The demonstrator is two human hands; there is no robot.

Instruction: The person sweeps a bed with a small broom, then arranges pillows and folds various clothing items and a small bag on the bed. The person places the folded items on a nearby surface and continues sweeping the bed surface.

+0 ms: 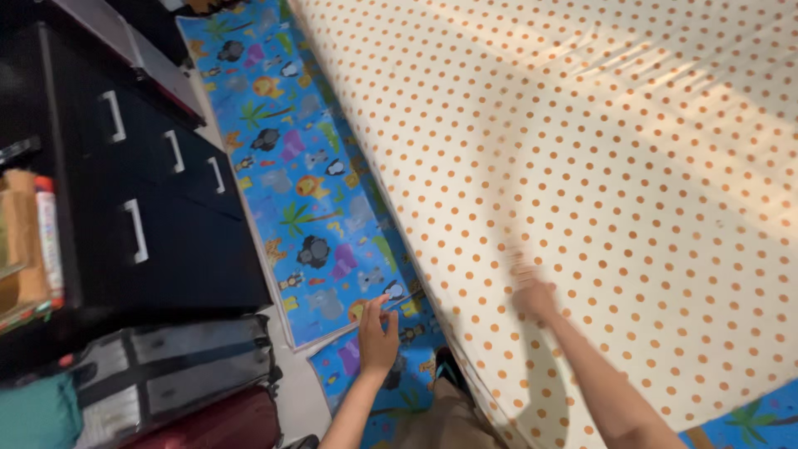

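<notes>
Smoothing a cream sheet (598, 166) with orange dots, right hand (532, 295) blurry, grip unclear, left hand (378, 328) pinching its edge, animal mat (307, 191), black drawers (158, 208) alongside.

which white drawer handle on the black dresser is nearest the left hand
The lowest handle, on the big front drawer; the other three sit higher, farther from the left hand.

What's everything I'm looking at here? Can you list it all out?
Sheet: one, cream with orange dots, spread across the right.
Play mat: blue with cartoon animals, on the floor left of the sheet.
Drawer chest: one, black with white handles, far left.
Suitcases: two, grey-black and maroon, bottom left.
Left hand: at the sheet's lower edge, grip unclear.
Right hand: on the sheet, blurred.
</notes>
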